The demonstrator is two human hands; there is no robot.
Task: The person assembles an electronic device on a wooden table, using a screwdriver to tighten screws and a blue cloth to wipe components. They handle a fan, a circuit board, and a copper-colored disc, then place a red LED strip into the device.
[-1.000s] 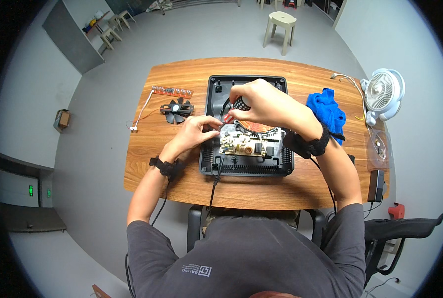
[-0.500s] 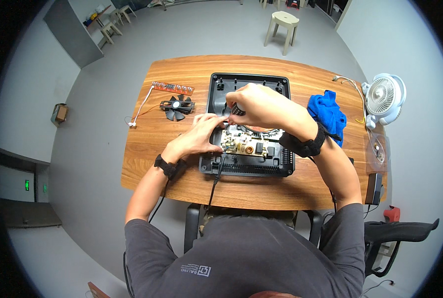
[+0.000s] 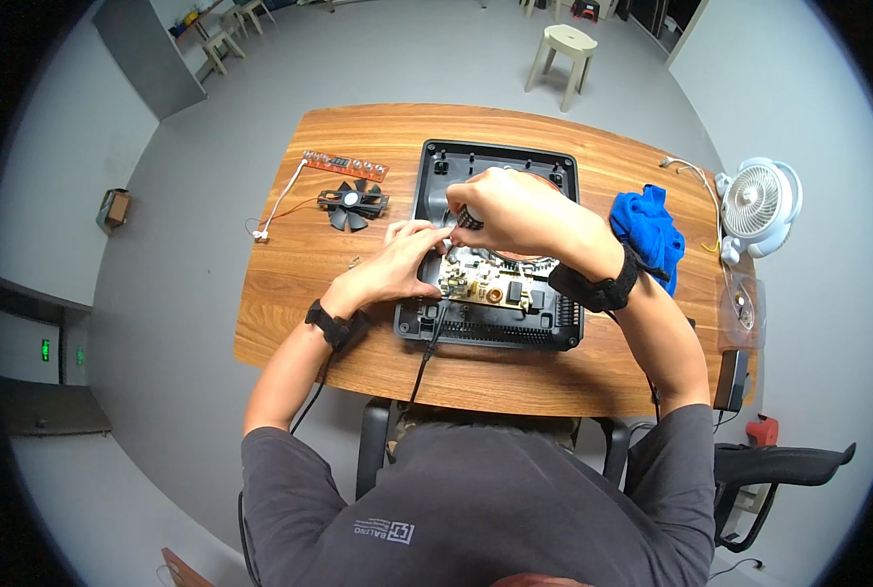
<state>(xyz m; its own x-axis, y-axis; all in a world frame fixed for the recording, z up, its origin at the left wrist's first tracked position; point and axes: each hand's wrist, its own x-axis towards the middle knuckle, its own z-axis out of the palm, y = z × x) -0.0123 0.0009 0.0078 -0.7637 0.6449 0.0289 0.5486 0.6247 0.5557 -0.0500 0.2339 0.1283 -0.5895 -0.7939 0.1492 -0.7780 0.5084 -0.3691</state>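
A black plastic housing [image 3: 500, 338], like the lower shell of an induction cooker, lies open before me. Inside its near half sits a cream circuit board [image 3: 481, 286] with several components. My right hand [image 3: 515, 210] grips a screwdriver [image 3: 470, 218] by its dark ridged handle, above the board's far left part. Where its tip meets is hidden by my fingers. My left hand [image 3: 394, 264] spans the board's left end, thumb at the near corner and fingertips close to the screwdriver. Behind my right hand shows part of a copper-coloured round coil [image 3: 548, 180].
Left of the housing lie a black fan [image 3: 352, 205] and a red strip board [image 3: 348, 165] with a white cable. A blue cloth [image 3: 647, 230], a white desk fan [image 3: 758, 201] and a clear plastic tray [image 3: 740, 311] are on the right. A black power cord [image 3: 425, 364] leaves the housing's near edge.
My view has shifted slightly. Both hands keep nearly the same place, the right still on the screwdriver and the left at the board's left end.
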